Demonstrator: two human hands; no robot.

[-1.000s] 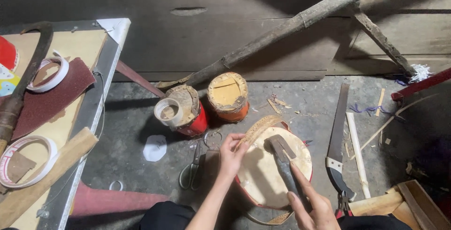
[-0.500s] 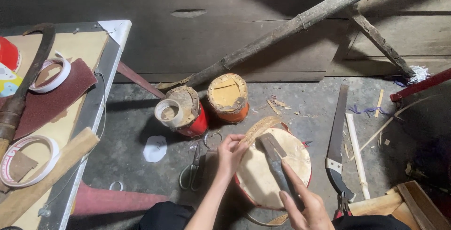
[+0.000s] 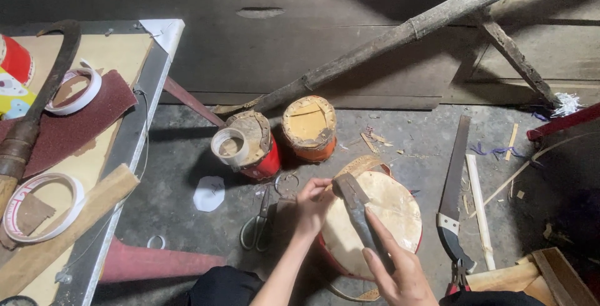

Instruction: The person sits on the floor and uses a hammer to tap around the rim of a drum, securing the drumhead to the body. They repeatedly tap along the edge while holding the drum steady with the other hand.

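the left hand (image 3: pixel 312 201) pinches the taut, likely fragile drum skin (image 3: pixel 387 215) at its rim, while the right hand (image 3: pixel 397 268) presses a stiff flat blade (image 3: pixel 357 209) across it.

Two small drums (image 3: pixel 284 136) stand at twelve o'clock, scissors (image 3: pixel 257 225) lie at nine, a handsaw (image 3: pixel 451 190) at three, tape rolls (image 3: pixel 37 207) far left on the bench (image 3: pixel 119 156).

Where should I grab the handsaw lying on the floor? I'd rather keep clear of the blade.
Take the handsaw by its dark handle, at the end nearest the person, coming from above. The blade lies flat and runs away toward the wall, so the handle is the end closest to the right hand.
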